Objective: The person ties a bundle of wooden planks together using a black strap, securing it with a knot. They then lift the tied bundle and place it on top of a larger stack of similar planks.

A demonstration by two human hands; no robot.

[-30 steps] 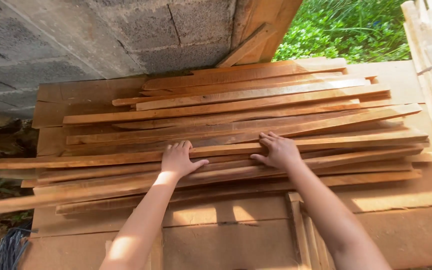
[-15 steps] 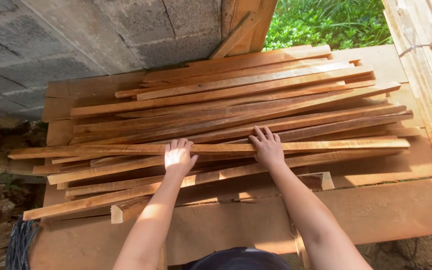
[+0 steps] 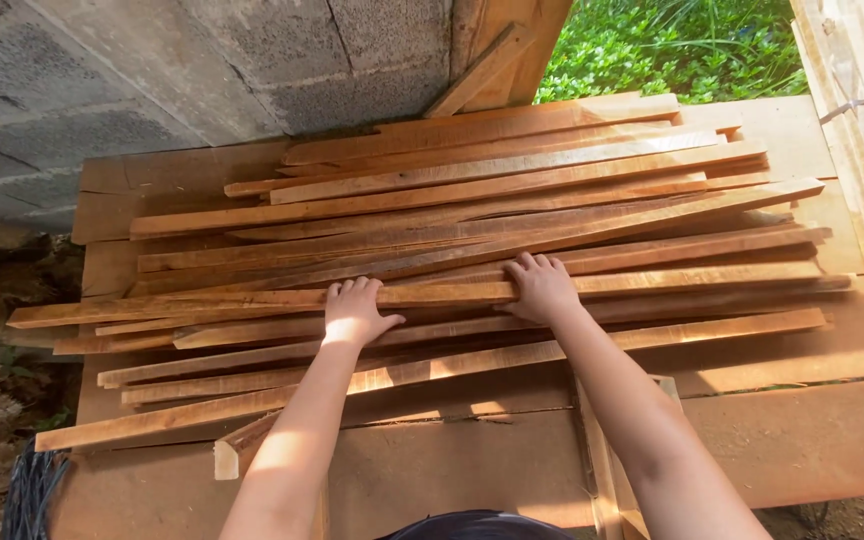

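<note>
**Two hands flat on a heap of wooden slats**

Both forearms reach forward from the bottom edge, roughly parallel; the left hand [image 3: 355, 312] lies palm down with fingers together and thumb spread to the side; the right hand [image 3: 542, 288] lies the same way, fingers pointing up and slightly left; neither grip closes round anything (both are flat and spread, pressing rather than clasping). Under both palms runs one long thin reddish-brown wooden slat [image 3: 652, 284], lying crosswise, its ends reaching well beyond each hand; it belongs to a loose heap of similar long wooden slats [image 3: 512, 190] stacked crosswise and slightly fanned. The heap rests on a bench of broad brown boards [image 3: 802, 440]; behind stands a grey concrete-block wall [image 3: 152, 90], and green foliage [image 3: 672, 50] shows at the upper right.
</note>
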